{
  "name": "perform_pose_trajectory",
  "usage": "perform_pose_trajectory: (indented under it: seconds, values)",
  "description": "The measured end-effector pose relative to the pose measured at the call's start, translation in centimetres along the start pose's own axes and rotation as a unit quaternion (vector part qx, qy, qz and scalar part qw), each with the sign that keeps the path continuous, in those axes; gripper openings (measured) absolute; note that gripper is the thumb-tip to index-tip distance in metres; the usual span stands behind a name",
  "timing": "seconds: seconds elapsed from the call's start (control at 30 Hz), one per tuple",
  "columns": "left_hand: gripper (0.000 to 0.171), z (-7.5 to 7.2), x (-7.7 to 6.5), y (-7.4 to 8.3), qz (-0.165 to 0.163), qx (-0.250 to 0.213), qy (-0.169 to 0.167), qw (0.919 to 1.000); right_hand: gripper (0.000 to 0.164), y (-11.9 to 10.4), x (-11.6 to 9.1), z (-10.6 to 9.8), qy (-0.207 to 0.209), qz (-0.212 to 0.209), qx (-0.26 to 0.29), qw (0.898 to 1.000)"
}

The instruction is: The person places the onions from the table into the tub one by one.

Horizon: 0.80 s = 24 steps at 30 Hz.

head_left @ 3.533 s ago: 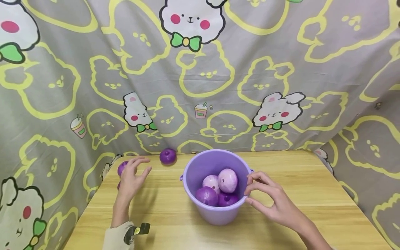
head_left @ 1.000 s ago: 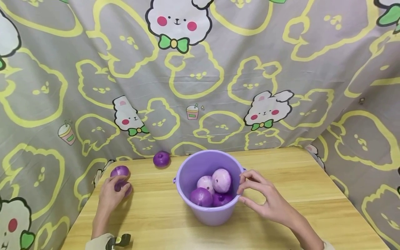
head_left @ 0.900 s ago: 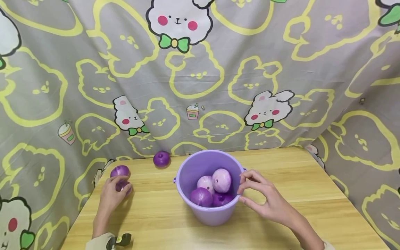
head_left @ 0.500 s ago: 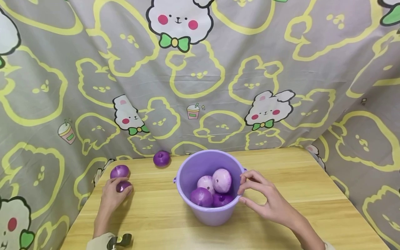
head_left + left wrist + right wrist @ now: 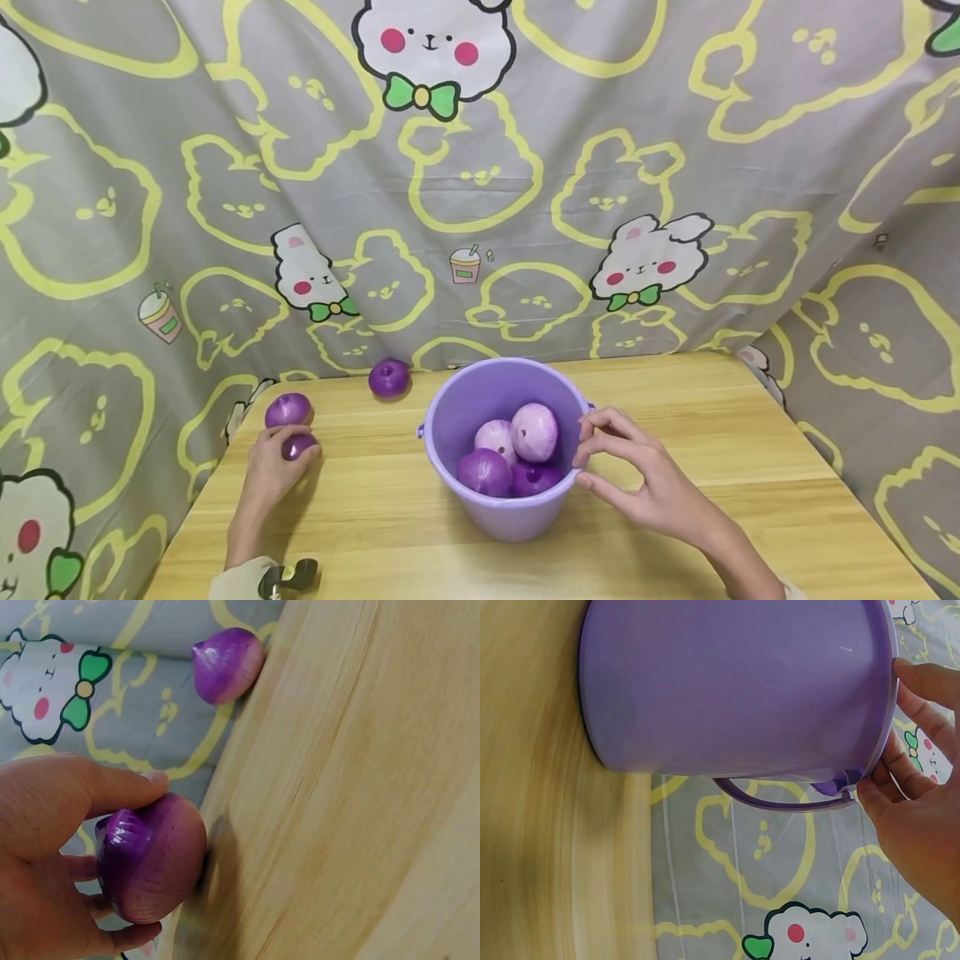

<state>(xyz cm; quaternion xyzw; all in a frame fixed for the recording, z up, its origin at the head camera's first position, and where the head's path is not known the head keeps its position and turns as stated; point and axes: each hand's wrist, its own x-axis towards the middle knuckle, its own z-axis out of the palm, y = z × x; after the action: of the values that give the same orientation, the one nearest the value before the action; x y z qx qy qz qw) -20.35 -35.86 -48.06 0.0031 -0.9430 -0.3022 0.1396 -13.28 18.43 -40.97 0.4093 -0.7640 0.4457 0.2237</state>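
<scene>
My left hand (image 5: 272, 468) curls round a shiny purple onion (image 5: 297, 447) at the table's left side. In the left wrist view the thumb lies along one side of this onion (image 5: 154, 859), with fingers on the other. Another purple onion (image 5: 288, 410) sits just behind it. My right hand (image 5: 651, 475) holds the right rim of a lilac bucket (image 5: 517, 518), fingertips and thumb at the edge. Inside stand several onions: a pale one (image 5: 535, 433) on top, another pale one partly hidden, and darker purple ones (image 5: 485, 473). The right wrist view shows the bucket's lowered handle (image 5: 780, 804).
A further purple onion (image 5: 389, 379) lies at the back edge, left of the bucket. The wooden table (image 5: 720, 433) ends against a grey cartoon-print curtain (image 5: 480, 200). A dark strap mount (image 5: 288, 577) sits on the left sleeve.
Since the oldest frame, my left hand has come down from above the left onions and closed round the nearer one. The right hand stays on the bucket rim. The view has shifted slightly.
</scene>
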Motion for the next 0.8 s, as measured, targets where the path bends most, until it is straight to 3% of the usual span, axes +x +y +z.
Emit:
perform_pose_trajectory:
  seconds: [0.8]
  values:
    - [0.036, -0.6, 0.2, 1.3, 0.001, -0.021, 0.034, 0.9992, 0.039, 0.0, -0.1, 0.0, 0.002, -0.004, -0.002, 1.000]
